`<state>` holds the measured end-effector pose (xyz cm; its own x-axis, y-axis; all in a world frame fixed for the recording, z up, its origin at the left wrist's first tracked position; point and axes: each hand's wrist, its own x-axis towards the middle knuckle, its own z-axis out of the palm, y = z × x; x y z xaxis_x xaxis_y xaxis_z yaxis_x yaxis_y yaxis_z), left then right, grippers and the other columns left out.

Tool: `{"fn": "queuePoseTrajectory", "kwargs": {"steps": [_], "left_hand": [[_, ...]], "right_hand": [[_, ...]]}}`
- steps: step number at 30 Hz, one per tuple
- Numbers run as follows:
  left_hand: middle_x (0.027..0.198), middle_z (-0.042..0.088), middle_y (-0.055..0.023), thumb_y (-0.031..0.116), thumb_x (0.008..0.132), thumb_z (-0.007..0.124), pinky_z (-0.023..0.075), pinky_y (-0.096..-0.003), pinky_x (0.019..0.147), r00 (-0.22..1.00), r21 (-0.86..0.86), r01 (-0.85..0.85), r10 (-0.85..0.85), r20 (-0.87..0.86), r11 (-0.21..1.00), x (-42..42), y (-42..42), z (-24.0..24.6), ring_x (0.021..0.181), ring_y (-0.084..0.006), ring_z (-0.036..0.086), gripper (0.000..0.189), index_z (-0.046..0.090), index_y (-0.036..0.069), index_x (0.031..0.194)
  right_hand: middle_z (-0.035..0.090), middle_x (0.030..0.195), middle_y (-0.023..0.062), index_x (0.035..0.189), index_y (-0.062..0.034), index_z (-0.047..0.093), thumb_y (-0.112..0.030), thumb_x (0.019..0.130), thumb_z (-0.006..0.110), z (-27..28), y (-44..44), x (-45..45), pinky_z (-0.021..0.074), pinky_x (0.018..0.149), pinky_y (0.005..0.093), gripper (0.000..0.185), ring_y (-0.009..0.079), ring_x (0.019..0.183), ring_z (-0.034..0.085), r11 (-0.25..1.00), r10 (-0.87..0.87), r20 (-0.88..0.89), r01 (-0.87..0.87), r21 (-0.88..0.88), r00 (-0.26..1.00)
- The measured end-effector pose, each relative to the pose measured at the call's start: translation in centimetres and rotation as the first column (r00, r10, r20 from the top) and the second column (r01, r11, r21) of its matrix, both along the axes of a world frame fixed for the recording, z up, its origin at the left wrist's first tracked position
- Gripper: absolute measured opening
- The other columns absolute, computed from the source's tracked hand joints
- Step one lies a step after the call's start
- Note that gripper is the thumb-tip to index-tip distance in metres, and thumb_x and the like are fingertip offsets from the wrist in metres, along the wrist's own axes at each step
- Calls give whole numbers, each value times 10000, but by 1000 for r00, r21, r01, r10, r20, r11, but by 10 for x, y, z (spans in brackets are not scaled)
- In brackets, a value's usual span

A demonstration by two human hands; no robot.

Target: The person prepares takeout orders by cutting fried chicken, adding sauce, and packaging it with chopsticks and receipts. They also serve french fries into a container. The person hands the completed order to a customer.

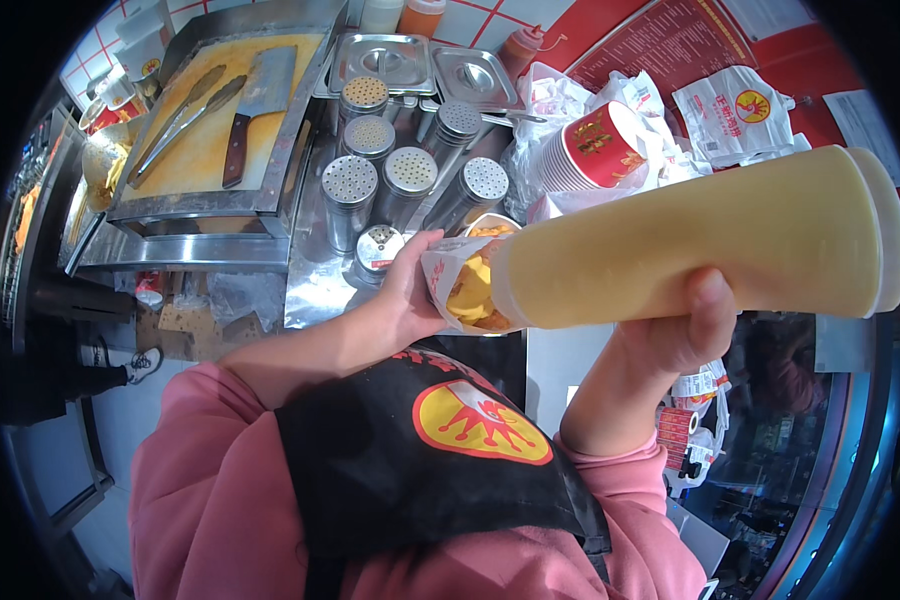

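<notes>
My left hand (412, 289) grips a white printed paper bag (436, 279) by its outer side. Inside its open mouth lies fried food coated in yellow sauce (471, 294). My right hand (682, 326) is wrapped around a large plastic squeeze bottle (675, 240) filled with something yellowish. The bottle is tipped on its side, its narrower end right at the bag's mouth; its tip is hidden there. Just behind the bag, a paper container with fried pieces (493, 228) partly shows on the counter.
Several steel shakers (350, 187) with perforated lids stand behind my left hand. A cleaver (262, 97) and tongs (195, 124) lie on the cutting board (225, 161) at left. Lidded steel pans (382, 64) and stacked red paper buckets (596, 146) are farther back. Someone's shoe (144, 365) shows at left.
</notes>
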<state>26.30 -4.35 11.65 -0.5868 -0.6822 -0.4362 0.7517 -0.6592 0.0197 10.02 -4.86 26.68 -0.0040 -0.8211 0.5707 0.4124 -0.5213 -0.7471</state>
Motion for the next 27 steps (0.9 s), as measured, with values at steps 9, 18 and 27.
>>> {"fn": "queuePoseTrajectory", "kwargs": {"steps": [9,18,27], "left_hand": [[1299,500,-139,448,847,479,354,-517,1013,998,13,-9,9,-66,1000,7,-4,-1,1179,-334,495,541,492,94,1256],[1278,515,-158,393,895,398,370,-512,1008,911,-196,-45,-40,-410,980,16,-4,-8,1167,-348,505,511,456,61,1279],[1037,556,-136,173,861,520,474,-361,843,958,-496,-259,287,-21,829,79,25,54,943,-237,575,407,446,-40,1200]], "right_hand": [[599,965,152,1068,41,529,-73,610,645,4,-1,-5,480,800,349,486,264,851,602,994,-55,-163,40,-97,985],[610,1096,152,1165,-3,513,-183,856,579,2,-30,4,503,869,458,364,277,995,615,988,105,273,-131,76,956],[564,1129,167,1102,-41,547,-286,875,535,-10,-197,46,545,833,438,334,307,1028,576,650,115,797,-651,391,593]]}}
